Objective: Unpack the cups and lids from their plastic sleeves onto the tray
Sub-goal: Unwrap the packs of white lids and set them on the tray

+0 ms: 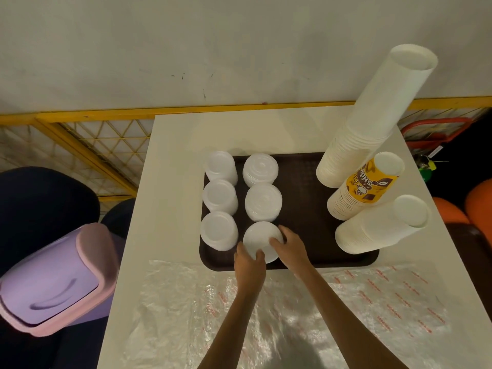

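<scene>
two arms extended; left hand (249,262), right hand (288,247) flank nearest lid stack (262,239), fingers (274,242) grasping its sides.

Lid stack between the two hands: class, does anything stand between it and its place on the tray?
Nothing visible does. The lid stack is already at the near edge of the tray, left hand and right hand gripping its sides. Other lid stacks stand behind and left of it, cup stacks far right.

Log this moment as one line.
left hand: grips near lid stack | right hand: grips same stack | tray: five other lid stacks, three cup stacks | plastic sleeves: flat on table
</scene>
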Demonstrator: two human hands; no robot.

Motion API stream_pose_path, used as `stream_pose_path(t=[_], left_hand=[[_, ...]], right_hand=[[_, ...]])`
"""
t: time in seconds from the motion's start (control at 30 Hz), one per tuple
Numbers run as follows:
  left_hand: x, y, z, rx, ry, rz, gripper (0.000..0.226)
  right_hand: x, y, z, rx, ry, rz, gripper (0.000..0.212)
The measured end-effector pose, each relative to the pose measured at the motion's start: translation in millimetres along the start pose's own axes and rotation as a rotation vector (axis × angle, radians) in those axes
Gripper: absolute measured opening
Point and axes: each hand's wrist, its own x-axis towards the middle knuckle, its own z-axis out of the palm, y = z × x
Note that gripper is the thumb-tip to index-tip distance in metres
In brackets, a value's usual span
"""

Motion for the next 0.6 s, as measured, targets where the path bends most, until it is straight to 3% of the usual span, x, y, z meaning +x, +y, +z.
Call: stream_pose_path(t=[0.6], left_hand=[[-0.3, 0.2, -0.6, -0.013, -0.042, -0.007, 0.057]], right_hand=[[-1.3, -1.6, -0.7, -0.044, 0.020, 0.007, 0.053]])
